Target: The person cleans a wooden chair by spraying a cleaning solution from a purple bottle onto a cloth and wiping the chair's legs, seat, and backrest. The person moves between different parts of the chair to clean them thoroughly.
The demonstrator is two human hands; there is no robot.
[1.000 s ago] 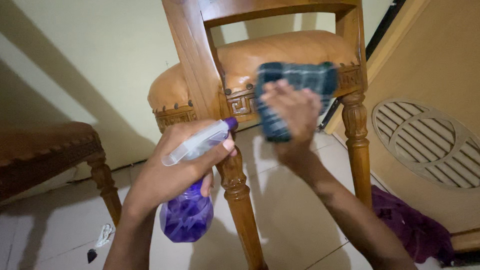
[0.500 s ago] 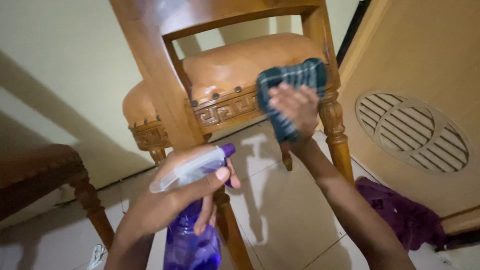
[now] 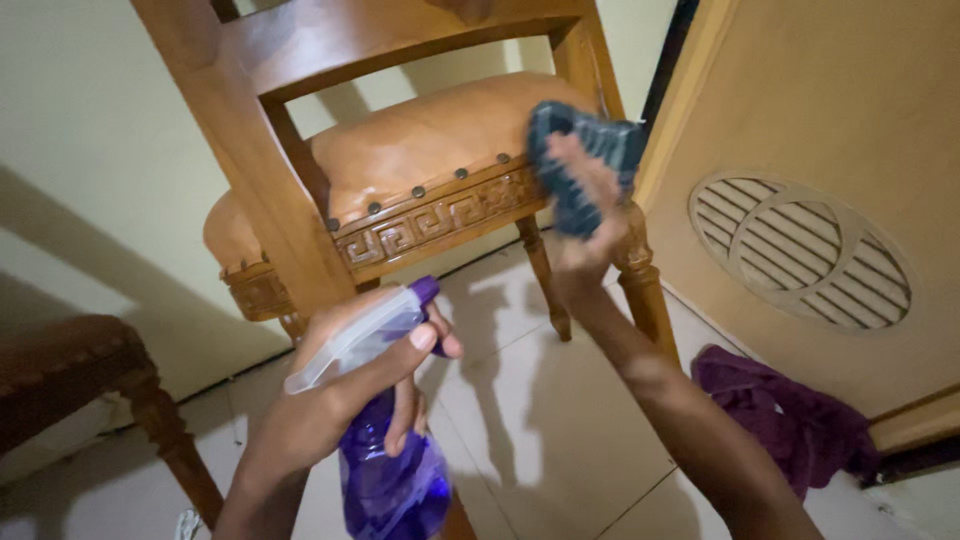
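Wiping at the back right corner of one wooden chair [image 3: 300,190] where tan seat meets post; worth keeping the cloth flat against the carved rail and following its edge

Resting by the vented panel's foot on the floor: one purple rag [image 3: 790,415]

Being gripped upright by left hand [image 3: 330,400], fingers closed round its neck: one purple spray bottle [image 3: 385,470]

Being bunched and pressed to that corner by right hand [image 3: 585,205]: one dark checked cloth [image 3: 585,150]

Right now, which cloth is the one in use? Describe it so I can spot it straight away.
Start at the wooden chair with the tan padded seat, then follow its carved rail to the right corner. There the right hand presses a dark blue-green checked cloth against the wood. The other cloth is plain purple and lies crumpled on the floor by the door.
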